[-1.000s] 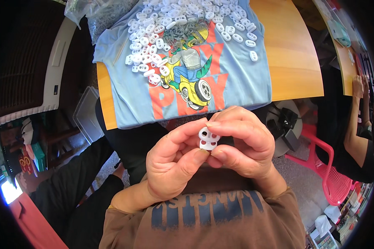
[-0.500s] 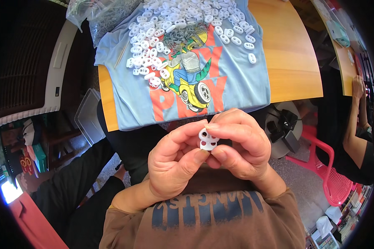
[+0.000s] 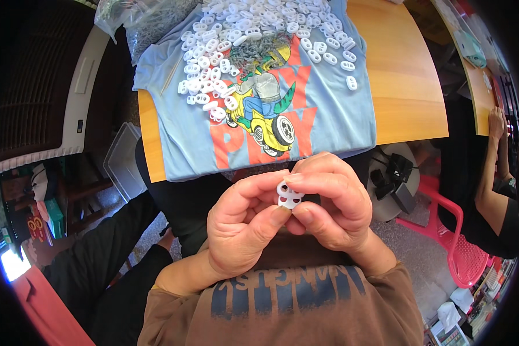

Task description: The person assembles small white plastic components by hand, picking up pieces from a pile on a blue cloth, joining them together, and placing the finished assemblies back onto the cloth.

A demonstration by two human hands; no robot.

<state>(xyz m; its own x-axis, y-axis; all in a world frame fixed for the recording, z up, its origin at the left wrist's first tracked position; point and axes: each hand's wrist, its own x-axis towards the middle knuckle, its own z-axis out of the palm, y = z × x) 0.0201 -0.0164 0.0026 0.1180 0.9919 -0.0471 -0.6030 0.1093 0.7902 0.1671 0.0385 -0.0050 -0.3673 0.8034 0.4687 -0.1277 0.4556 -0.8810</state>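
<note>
Between my two hands, in front of my chest, is a small white plastic cord lock (image 3: 289,201) with several holes facing up. My left hand (image 3: 245,216) is closed on its left side, the thumb below and the index finger above. On the other side my right hand (image 3: 335,202) pinches it the same way, its index fingertip over the top. The fingers cover part of the piece. Beyond them, many loose white oval two-hole pieces (image 3: 330,58) lie on a blue printed T-shirt (image 3: 340,124). Among them sits a heap of small grey metal springs (image 3: 259,52).
The shirt covers much of a wooden table (image 3: 406,86). At the far left of it rests a clear plastic bag (image 3: 150,29) of grey bits. A thin stick (image 3: 170,78) lies on the shirt. A pink plastic chair (image 3: 452,230) and another person's arm (image 3: 493,155) are at the right.
The view has shifted very slightly. My right index fingertip seems a little further over the cord lock's top; both hands keep their hold.
</note>
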